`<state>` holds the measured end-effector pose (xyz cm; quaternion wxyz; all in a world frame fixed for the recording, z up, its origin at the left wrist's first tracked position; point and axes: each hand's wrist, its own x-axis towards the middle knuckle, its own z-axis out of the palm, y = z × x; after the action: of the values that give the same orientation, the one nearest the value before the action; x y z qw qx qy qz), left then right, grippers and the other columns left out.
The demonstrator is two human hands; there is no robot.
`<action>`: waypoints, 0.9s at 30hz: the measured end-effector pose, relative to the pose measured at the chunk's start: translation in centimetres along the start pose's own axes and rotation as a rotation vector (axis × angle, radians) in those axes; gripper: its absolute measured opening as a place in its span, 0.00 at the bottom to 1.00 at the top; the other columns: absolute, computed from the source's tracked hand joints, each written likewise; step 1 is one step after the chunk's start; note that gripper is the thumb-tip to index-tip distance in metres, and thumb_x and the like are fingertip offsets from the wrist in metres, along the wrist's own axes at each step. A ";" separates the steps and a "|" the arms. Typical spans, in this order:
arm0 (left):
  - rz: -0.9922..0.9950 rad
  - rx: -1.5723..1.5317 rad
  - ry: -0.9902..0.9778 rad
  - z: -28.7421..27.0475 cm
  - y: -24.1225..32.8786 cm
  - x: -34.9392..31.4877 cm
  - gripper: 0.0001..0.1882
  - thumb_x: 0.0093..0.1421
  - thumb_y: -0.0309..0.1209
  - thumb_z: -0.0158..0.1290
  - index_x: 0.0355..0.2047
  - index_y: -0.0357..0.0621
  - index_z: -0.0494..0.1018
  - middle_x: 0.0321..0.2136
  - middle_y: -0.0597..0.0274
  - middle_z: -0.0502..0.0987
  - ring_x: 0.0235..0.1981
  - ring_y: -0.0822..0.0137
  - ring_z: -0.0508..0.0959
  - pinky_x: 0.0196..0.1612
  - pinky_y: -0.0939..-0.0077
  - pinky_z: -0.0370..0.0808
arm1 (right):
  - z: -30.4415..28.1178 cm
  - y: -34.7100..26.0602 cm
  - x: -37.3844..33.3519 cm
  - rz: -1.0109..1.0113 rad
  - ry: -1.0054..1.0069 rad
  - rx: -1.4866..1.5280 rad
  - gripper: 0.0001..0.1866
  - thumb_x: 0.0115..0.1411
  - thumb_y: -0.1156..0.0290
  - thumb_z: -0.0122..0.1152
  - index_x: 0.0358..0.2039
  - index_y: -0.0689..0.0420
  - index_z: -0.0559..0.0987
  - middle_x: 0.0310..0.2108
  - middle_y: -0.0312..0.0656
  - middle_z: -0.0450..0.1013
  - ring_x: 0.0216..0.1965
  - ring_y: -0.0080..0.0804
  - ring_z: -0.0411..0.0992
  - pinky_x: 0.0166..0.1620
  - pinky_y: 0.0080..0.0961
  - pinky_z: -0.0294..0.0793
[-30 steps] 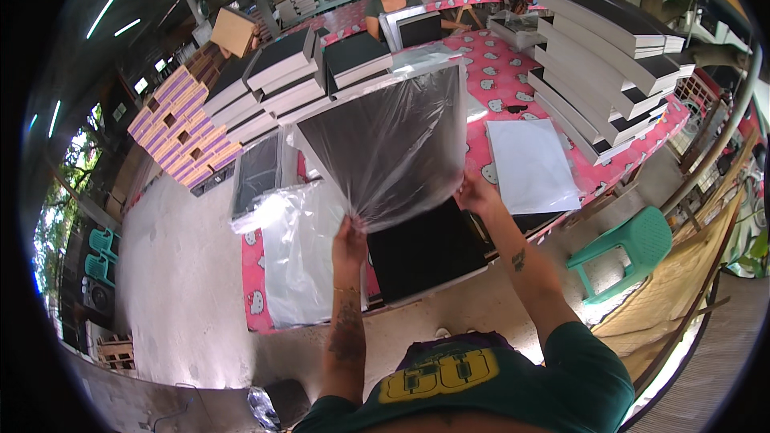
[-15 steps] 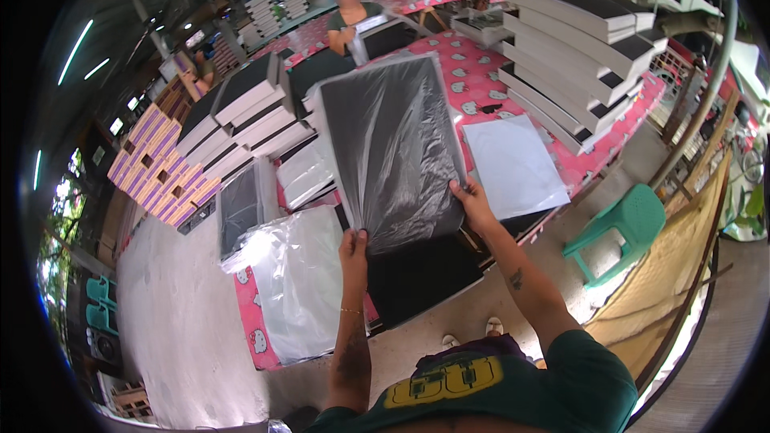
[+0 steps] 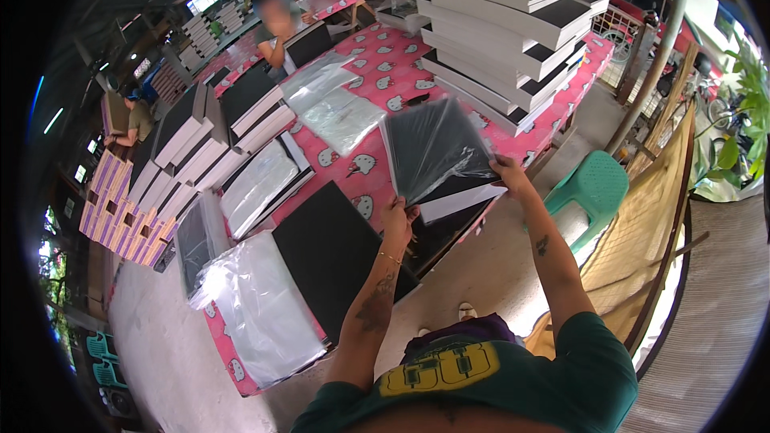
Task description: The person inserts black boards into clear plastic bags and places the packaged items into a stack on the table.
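Between my two hands is a flat black panel in a clear plastic bag [image 3: 437, 144], tilted low over the right side of the table. My left hand [image 3: 399, 219] pinches its near left corner, where the plastic gathers in creases. On the near right corner, my right hand [image 3: 507, 170] grips the edge with bent fingers. A white sheet [image 3: 459, 203] shows partly from beneath the bagged panel. To the left of my left hand lies a bare black panel [image 3: 335, 244]. Beside it is a pile of clear plastic bags [image 3: 261, 309].
A tall stack of thick black-and-white boxes [image 3: 497, 40] stands on the pink patterned table [image 3: 353, 164]. More such boxes [image 3: 180, 136] are piled at the left. A green stool [image 3: 589, 196] is at the right. Across the table a person [image 3: 277, 32] handles a black panel.
Both hands have carried the bagged panel right and lowered it over the white sheet. The bare black panel and loose bags behind it now show. My view has shifted right.
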<state>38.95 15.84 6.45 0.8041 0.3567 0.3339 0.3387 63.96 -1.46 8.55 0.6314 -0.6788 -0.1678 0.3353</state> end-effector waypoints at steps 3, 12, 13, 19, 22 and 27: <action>-0.103 0.043 0.008 1.7 -4.6 2.4 0.14 0.65 0.23 0.39 0.50 0.36 0.66 0.28 0.55 0.73 0.20 0.65 0.75 0.22 0.74 0.75 | -6.1 5.1 2.8 -0.363 0.251 -0.606 0.25 0.57 0.65 0.57 0.55 0.57 0.71 0.48 0.47 0.71 0.49 0.43 0.68 0.50 0.40 0.68; -0.091 0.310 0.180 2.2 -5.3 0.4 0.17 0.61 0.21 0.42 0.51 0.33 0.65 0.32 0.53 0.72 0.20 0.63 0.74 0.19 0.74 0.74 | -4.1 10.3 -2.6 -0.553 0.338 -0.591 0.20 0.41 0.79 0.69 0.38 0.60 0.76 0.37 0.48 0.71 0.36 0.45 0.73 0.40 0.32 0.73; -0.080 0.282 0.168 2.2 -5.3 0.4 0.18 0.61 0.21 0.43 0.52 0.33 0.64 0.32 0.53 0.72 0.20 0.63 0.74 0.19 0.74 0.74 | -4.4 10.8 -2.5 -0.540 0.376 -0.608 0.19 0.41 0.80 0.69 0.36 0.61 0.76 0.36 0.48 0.71 0.34 0.44 0.73 0.39 0.31 0.73; 0.026 0.575 0.216 3.2 -6.2 0.0 0.22 0.58 0.25 0.48 0.54 0.30 0.66 0.35 0.49 0.74 0.25 0.61 0.78 0.22 0.72 0.76 | -4.2 10.6 -2.3 -0.529 0.497 -0.423 0.17 0.42 0.80 0.69 0.34 0.61 0.74 0.34 0.47 0.69 0.33 0.42 0.73 0.39 0.30 0.74; 0.250 0.976 0.283 0.9 -6.7 0.2 0.21 0.57 0.25 0.50 0.51 0.28 0.68 0.37 0.45 0.73 0.26 0.59 0.79 0.20 0.73 0.74 | -2.3 9.5 -2.7 -0.519 0.393 -0.163 0.19 0.47 0.80 0.66 0.41 0.63 0.74 0.39 0.44 0.70 0.37 0.36 0.73 0.40 0.29 0.74; 0.513 1.478 0.288 2.1 -8.8 1.5 0.21 0.54 0.26 0.54 0.46 0.23 0.70 0.34 0.45 0.75 0.27 0.57 0.78 0.29 0.66 0.75 | -4.8 10.5 -0.7 -0.400 0.188 0.077 0.24 0.53 0.77 0.63 0.51 0.68 0.72 0.42 0.42 0.73 0.41 0.27 0.71 0.43 0.28 0.74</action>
<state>44.08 11.73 0.05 0.2051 0.8164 0.4802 0.2466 64.56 -7.02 -1.56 0.7237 -0.6357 -0.2265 0.1447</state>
